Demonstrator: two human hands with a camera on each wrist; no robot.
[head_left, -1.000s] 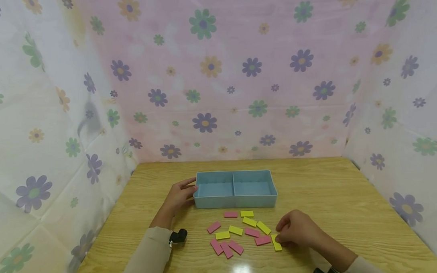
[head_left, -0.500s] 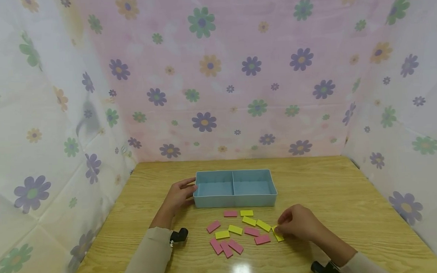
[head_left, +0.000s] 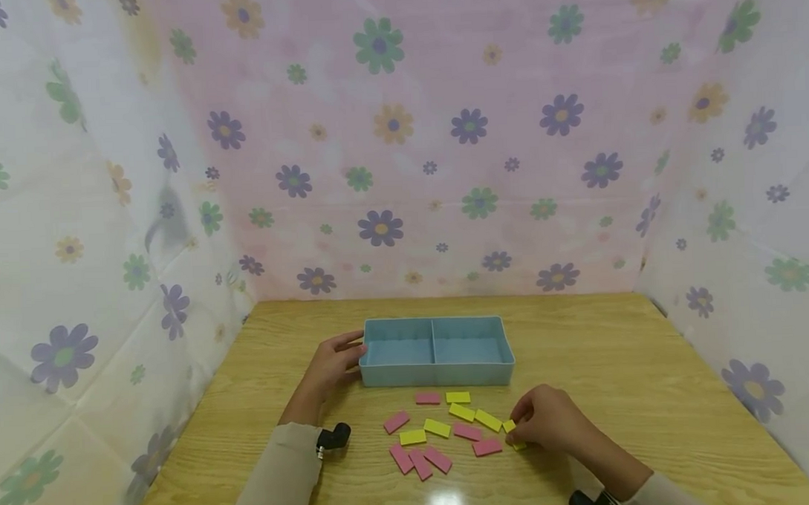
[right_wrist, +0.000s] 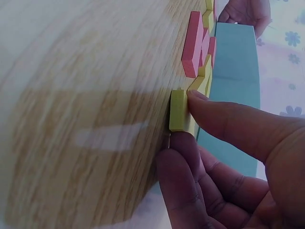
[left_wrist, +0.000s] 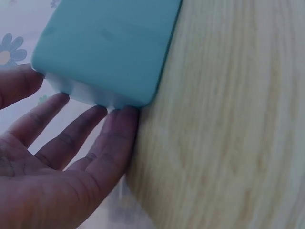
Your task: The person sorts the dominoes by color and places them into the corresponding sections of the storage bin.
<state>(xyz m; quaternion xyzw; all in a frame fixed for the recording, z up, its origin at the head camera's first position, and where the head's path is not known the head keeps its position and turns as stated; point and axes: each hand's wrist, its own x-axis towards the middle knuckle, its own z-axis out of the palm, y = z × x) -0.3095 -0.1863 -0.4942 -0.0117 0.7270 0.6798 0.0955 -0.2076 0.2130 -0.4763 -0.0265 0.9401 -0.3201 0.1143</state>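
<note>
My left hand touches the left end of a light blue two-compartment box. In the left wrist view its spread fingertips rest against the end of the box. To the right, my right hand pinches a yellow block between thumb and fingers, low over the table. In the head view the fingers hide most of this block. Nearby lie flat pink blocks, such as one pink block, and yellow blocks, such as one yellow block. Both box compartments show bare floors.
Several more pink and yellow blocks lie scattered in front of the box, including a pink block and a yellow block. The wooden table meets flowered cloth at the back and sides.
The yellow block at my right hand has shifted slightly away from me and is now mostly covered by the fingers. My left hand stays on the box.
</note>
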